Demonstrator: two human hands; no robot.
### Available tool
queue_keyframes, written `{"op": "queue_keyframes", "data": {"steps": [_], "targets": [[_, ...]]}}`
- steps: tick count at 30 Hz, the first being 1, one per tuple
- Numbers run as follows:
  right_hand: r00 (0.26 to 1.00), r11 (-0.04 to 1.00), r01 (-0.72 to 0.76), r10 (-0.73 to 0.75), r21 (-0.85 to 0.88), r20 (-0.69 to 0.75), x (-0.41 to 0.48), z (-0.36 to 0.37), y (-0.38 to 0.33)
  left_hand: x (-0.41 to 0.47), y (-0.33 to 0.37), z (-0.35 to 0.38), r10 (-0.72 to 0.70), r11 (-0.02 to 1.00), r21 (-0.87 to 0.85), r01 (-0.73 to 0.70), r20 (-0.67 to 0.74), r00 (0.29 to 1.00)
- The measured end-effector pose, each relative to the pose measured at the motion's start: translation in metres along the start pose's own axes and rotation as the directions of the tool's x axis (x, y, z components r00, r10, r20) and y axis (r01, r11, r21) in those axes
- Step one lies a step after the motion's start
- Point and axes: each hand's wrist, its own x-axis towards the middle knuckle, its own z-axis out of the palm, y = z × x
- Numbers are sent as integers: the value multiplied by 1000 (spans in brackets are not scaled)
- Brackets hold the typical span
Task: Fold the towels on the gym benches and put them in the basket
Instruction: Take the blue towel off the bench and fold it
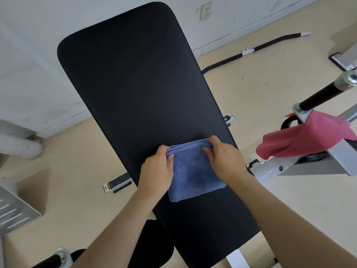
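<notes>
Both forearms reach over the black bench point(135, 84), where the folded blue towel point(195, 176) lies. Left hand point(157, 169) and right hand point(225, 157) each pinch one far corner, every grip closed on the stacked edges. If one grip loosens during lifting, the layers may slide open. A pink towel point(301, 140) hangs unfolded nearby; no basket is visible.

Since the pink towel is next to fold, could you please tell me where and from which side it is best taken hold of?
The pink towel hangs draped over the white frame. Its left end sags free in the air, while the right part bunches against the frame, so a grip on that left end, coming from the bench side, looks easiest.
</notes>
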Motion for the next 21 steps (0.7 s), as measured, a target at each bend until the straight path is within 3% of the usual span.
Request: {"op": "queue_keyframes", "data": {"steps": [4, 8, 11, 14, 21], "targets": [[999, 999, -31, 30, -45, -19, 2, 3, -3, 3, 2, -1, 29, 990, 142, -23, -44, 999], [989, 997, -57, 49, -52, -142, 0, 5, -2, 6, -1, -3, 66, 962, 271, -26, -139, 988], [969, 988, 104, -126, -112, -211, 5, 1, -1, 11, -5, 0, 249, 909, 374, -186, -127, 960], [959, 958, 263, -272, -111, -77, 12, -9, -6, 17, -5, 0, 277, 895, 378, -237, -56, 959], [888, 895, 388, -299, -220, 350, 22, -34, -30, 10, -9, -1, 174, 928, 331, -172, 25, 984]]}}
